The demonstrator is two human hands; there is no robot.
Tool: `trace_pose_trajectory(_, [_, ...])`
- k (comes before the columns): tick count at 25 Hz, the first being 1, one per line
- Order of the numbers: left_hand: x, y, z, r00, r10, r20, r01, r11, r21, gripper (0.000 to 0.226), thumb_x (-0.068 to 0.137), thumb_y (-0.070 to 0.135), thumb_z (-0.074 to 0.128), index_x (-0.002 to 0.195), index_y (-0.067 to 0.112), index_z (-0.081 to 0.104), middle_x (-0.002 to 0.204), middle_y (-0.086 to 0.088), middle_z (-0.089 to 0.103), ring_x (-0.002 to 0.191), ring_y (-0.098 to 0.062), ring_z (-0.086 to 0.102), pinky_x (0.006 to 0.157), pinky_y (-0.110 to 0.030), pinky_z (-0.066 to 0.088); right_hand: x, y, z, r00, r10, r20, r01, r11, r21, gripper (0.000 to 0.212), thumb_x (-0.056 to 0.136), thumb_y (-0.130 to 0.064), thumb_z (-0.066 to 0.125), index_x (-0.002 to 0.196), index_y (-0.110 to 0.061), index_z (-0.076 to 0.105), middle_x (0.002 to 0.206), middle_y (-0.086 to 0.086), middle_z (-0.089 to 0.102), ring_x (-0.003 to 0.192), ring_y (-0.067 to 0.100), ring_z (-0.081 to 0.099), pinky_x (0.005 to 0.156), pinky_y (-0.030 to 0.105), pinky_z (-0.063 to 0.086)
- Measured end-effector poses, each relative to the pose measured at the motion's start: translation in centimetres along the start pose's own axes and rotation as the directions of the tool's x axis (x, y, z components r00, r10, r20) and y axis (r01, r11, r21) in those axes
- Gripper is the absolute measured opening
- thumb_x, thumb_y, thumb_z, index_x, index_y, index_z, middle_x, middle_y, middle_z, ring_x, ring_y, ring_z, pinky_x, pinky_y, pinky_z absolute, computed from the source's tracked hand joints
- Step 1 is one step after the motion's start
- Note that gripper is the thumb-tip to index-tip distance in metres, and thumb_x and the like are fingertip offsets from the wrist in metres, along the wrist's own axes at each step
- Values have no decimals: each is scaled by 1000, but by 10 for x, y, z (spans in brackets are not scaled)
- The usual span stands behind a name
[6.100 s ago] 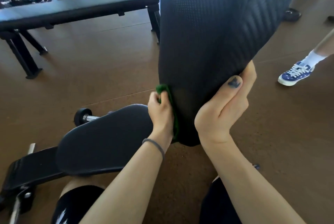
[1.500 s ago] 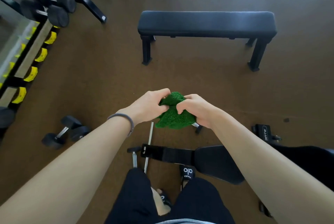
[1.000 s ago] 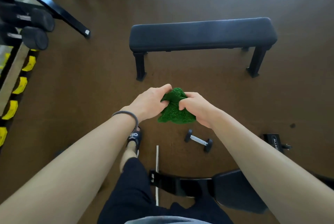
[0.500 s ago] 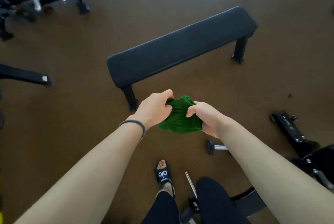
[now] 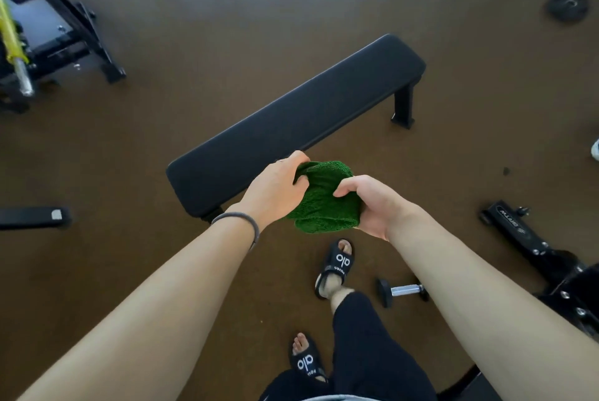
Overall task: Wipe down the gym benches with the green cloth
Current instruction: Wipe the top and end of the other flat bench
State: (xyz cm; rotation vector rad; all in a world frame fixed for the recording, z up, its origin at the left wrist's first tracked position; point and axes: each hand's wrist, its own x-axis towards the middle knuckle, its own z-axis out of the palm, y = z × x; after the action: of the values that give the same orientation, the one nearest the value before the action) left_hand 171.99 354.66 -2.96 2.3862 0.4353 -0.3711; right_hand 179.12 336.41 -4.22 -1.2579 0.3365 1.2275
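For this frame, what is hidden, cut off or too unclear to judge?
Head view, the only one:
- Flat bench: near end and near legs hidden behind the left hand and forearm.
- Green cloth: bunched between left hand and right hand; its fold and underside are hidden.
- Adjustable bench: cut off by the right edge.
- Rack: cut off by the left edge.
- Whether the flat bench is wiped: not discernible.
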Motion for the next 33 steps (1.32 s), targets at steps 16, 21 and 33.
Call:
trace_pose_trajectory(16, [310,94,-20,977,-149,153,164,982,-92,66,106,34,50,161,36,14,151,-6,49,102,-17,57,92,-34,49,159,-259,-131,931,-16,-366,181,889,421,46,91,5,45,135,-3,56,125,24,69,111,44,70,89,55,58])
trace_pose_trajectory(21, [429,126,-15,982,-119,144,127,991,-45,68,106,35,48,163,37,11,157,-5,41,119,-23,60,92,-36,51,226,-344,-182,908,0,-420,190,892,410,41,94,3,46,134,-3,56,125,25,69,113,46,68,101,61,52])
trace_pose_trajectory(33, [648,190,71,952,-305,29,304,952,41,73,102,46,54,163,33,16,169,1,23,157,-25,17,127,-51,19,383,-509,-361,767,-342,-543,264,940,-218,30,97,-5,49,111,-24,68,103,-4,69,103,21,65,88,33,52])
